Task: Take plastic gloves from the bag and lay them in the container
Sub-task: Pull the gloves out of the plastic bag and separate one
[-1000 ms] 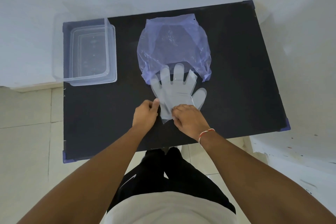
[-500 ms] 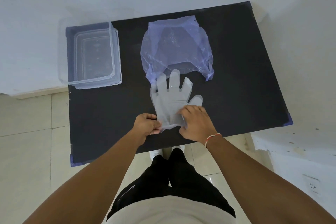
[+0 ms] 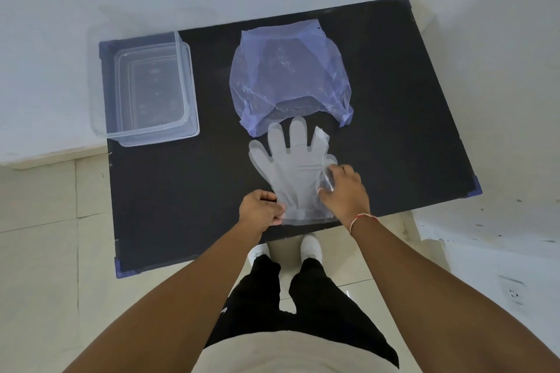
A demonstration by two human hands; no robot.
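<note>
Clear plastic gloves (image 3: 295, 166) lie flat on the black table (image 3: 188, 191), fingers pointing away from me, fingertips just below the mouth of the bluish plastic bag (image 3: 288, 79). My left hand (image 3: 262, 210) pinches the cuff's left corner near the table's front edge. My right hand (image 3: 345, 191) grips the right side of the gloves by the thumb part, a fold of plastic between its fingers. An empty clear container (image 3: 151, 88) stands at the table's far left corner.
The table stands against a white wall, with tiled floor to the left and in front. My legs and white shoes (image 3: 310, 247) are just under the front edge. A white ledge lies to the right.
The gloves have been pulled toward me, almost fully out of the bag. My left hand slid back to the cuff's left corner; my right hand moved to the gloves' right side.
</note>
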